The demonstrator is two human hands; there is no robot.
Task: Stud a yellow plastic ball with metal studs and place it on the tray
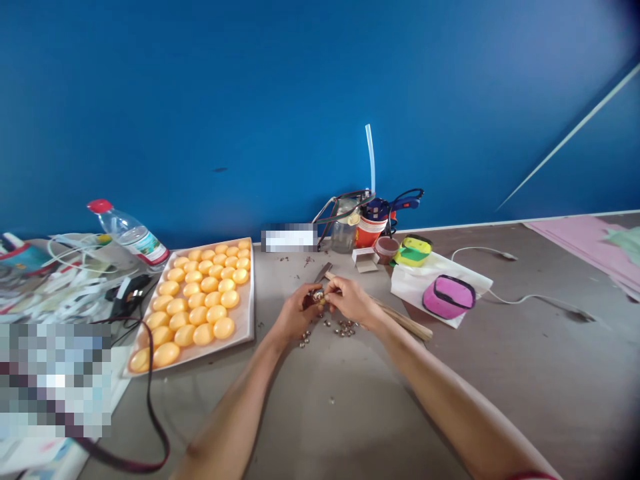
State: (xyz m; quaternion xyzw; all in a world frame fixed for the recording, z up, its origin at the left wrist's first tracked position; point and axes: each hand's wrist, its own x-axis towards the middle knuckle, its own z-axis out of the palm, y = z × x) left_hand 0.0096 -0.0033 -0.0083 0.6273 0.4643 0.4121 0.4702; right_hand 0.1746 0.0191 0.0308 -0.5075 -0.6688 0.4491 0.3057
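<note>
My left hand [295,312] is closed around a small shiny, round metallic piece [319,295]. Against that piece, the fingers of my right hand [350,300] are pinched together; what is between them is too small to make out. Small silvery round metal pieces [345,328], like beads or little bells, lie in a loose cluster below my hands. Just beyond my fingers is a dark flat blade-like piece [323,272]. A bundle of thin wooden sticks [407,321] extends under my right forearm.
A white tray [251,293] of glossy orange domes stands to the left, near a tilted bottle [131,233]. At the back are a glass jar [343,233], a red cup [369,233] and a small white box [365,261]. Pink [449,297] and yellow [414,251] pouches lie right.
</note>
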